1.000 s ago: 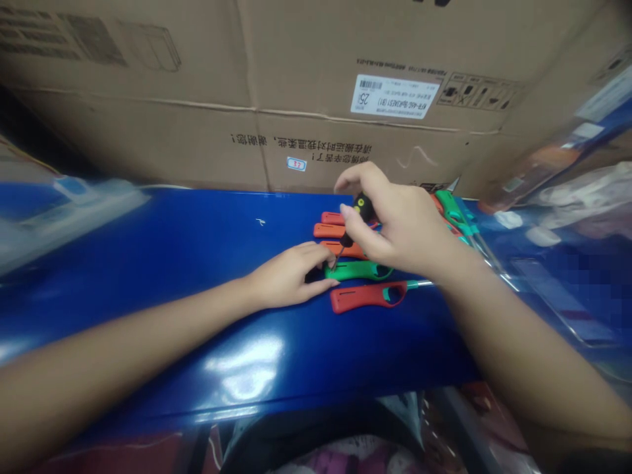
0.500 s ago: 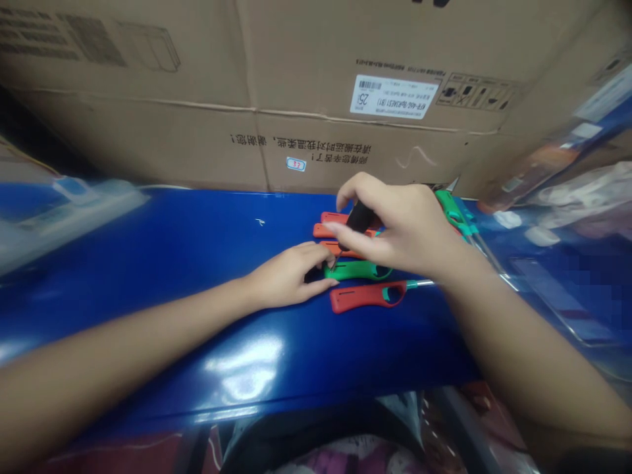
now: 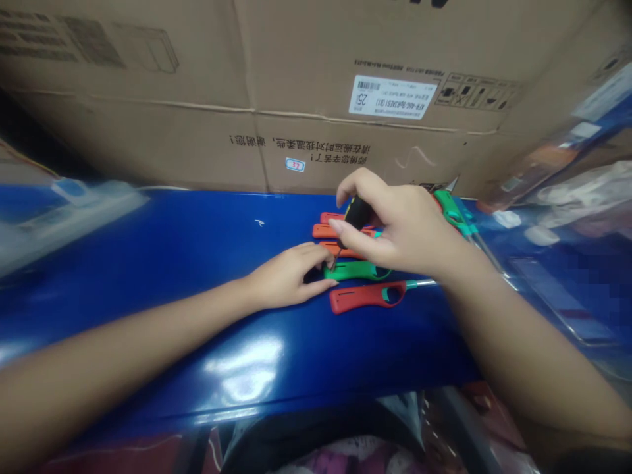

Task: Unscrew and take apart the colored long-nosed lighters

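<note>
My right hand (image 3: 395, 220) is closed around the dark handle of a screwdriver (image 3: 357, 213), tilted with its tip down at the butt end of a green gas lighter (image 3: 353, 270). My left hand (image 3: 299, 276) pinches that same butt end between thumb and fingers, steadying it on the blue table. Nearer to me lies a red lighter (image 3: 358, 299) with a metal nozzle pointing right. Beyond the green one, an orange lighter (image 3: 340, 248), another orange lighter (image 3: 323, 230) and a red one (image 3: 330, 217) lie side by side, partly covered by my right hand.
A large cardboard box (image 3: 197, 141) stands along the back of the blue table (image 3: 162, 263). More green lighters (image 3: 451, 209) lie at the back right, near a phone (image 3: 563, 299) and a bottle (image 3: 530, 171). A whitish object (image 3: 83, 214) sits at the left.
The screwdriver handle has turned in my right hand, so yellow marks now show on it. My left hand and the lighters stay in place.
</note>
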Action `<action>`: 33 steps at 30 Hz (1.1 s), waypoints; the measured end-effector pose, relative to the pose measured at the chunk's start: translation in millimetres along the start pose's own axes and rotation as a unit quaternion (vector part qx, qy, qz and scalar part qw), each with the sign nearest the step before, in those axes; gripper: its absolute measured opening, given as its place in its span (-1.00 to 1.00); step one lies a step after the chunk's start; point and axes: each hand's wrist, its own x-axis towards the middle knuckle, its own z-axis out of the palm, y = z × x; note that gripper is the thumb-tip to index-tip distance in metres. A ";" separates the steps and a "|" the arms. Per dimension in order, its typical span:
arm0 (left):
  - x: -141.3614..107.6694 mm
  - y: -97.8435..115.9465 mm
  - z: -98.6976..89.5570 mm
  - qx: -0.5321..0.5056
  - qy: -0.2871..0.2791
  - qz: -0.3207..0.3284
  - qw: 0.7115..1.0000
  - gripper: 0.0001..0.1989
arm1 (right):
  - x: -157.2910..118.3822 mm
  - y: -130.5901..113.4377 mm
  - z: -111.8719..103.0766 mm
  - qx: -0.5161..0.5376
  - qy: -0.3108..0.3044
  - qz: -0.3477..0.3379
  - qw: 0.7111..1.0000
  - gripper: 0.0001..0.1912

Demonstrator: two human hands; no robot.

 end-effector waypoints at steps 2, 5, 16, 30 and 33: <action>-0.1 -0.1 0.1 -0.001 0.001 0.001 1.000 -0.80 | -0.3 0.0 -0.6 -0.007 0.007 0.006 1.000 -0.73; -0.2 -0.4 0.0 0.005 0.000 -0.001 1.000 -0.79 | -0.9 0.2 -1.1 -0.001 -0.002 -0.009 1.000 -0.63; 0.4 -0.2 0.7 -0.015 0.009 0.001 1.000 -0.80 | -1.0 -1.2 6.7 0.008 0.016 0.007 1.000 -0.50; 0.3 1.1 0.6 -0.029 0.017 -0.025 0.999 -0.84 | -1.3 18.0 -3.7 0.071 -0.005 -0.005 0.997 -0.90; 1.2 2.4 -0.1 -0.026 0.017 -0.029 0.999 -0.83 | -5.0 21.6 5.6 0.072 -0.240 0.008 0.968 -0.85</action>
